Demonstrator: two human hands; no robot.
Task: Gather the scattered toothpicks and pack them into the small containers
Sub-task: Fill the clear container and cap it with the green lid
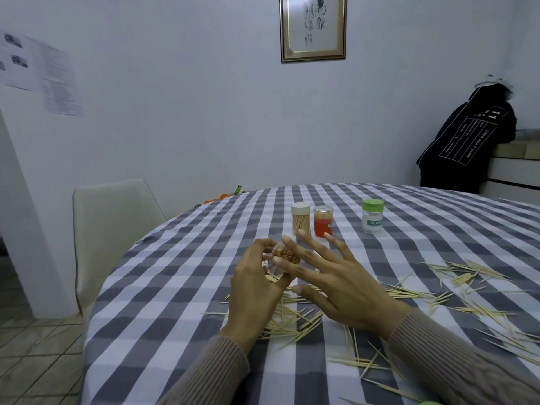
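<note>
My left hand (257, 285) grips a small clear container (285, 255) packed with toothpicks, tilted with its open mouth toward me. My right hand (336, 276) is spread beside it, fingers straight, its index finger and thumb touching the toothpick ends at the mouth. Scattered toothpicks (292, 320) lie on the checked tablecloth under my hands, and more (467, 276) spread to the right. Three upright containers stand farther back: a white-capped one (301, 219) full of toothpicks, a red one (323, 221), and a green-lidded clear one (373, 215).
The round table (175, 287) has a grey-and-white checked cloth. A white chair (114, 223) stands at its left. A dark jacket (467, 141) hangs over a ledge at the right. A green object (429, 402) peeks in at the bottom edge.
</note>
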